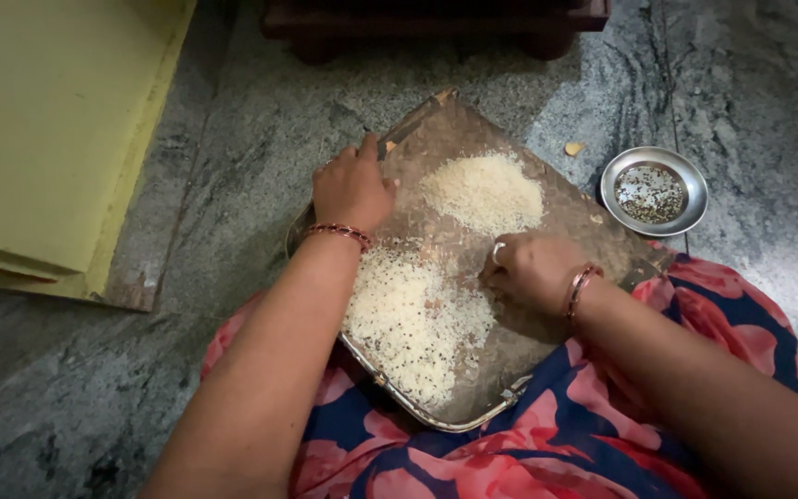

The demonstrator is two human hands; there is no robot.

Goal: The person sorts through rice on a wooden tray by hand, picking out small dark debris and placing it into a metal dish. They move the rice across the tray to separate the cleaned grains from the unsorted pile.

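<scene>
A square metal tray rests on my lap and the stone floor. On it lie two heaps of white rice: a clean pile at the far side and a larger, dark-flecked pile nearer me. My left hand grips the tray's left rim, fingers curled over the edge. My right hand, wearing a ring and bangles, rests on the tray between the piles, its fingertips pinched together at the edge of the nearer pile.
A small steel plate holding dark picked-out bits sits on the floor to the right of the tray. A yellow board lies at the left. Dark wooden furniture stands at the top. A small pale scrap lies on the floor.
</scene>
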